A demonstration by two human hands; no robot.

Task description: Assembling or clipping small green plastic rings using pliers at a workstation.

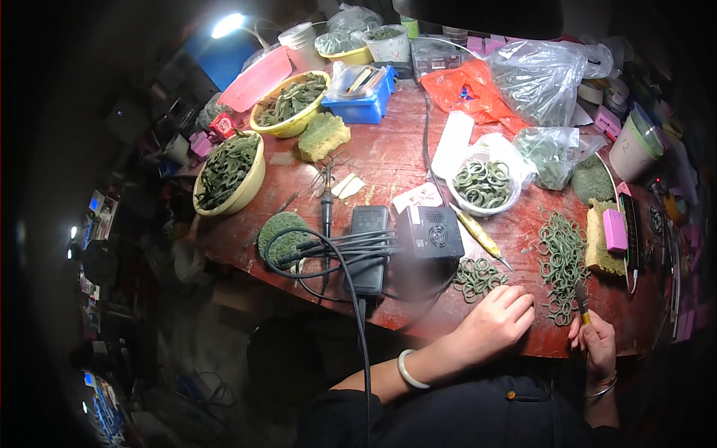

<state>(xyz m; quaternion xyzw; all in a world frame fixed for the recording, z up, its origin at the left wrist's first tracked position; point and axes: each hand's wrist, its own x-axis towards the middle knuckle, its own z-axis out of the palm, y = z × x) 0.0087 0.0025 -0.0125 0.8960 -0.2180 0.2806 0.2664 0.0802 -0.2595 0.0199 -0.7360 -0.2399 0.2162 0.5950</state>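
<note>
My left hand (504,317), with a white bangle on its wrist, rests at the table's front edge. Its fingers are curled together, and whatever they may hold is hidden. Just beyond it is a small pile of green rings (478,278). My right hand (597,341) grips a small tool with a yellow handle and a flat metal blade (582,302). The blade points away from me, beside the near end of a long heap of green rings (560,254). A yellow pen-like tool with a pointed metal tip (480,233) lies behind the small pile.
More rings fill a white bowl (485,207). A black box (433,233), a power adapter (367,257) and looped cables stand left of my hands. A yellow sponge (599,243) carries a pink block (615,230). Basins of green pieces (258,173) and plastic bags (534,82) sit farther back.
</note>
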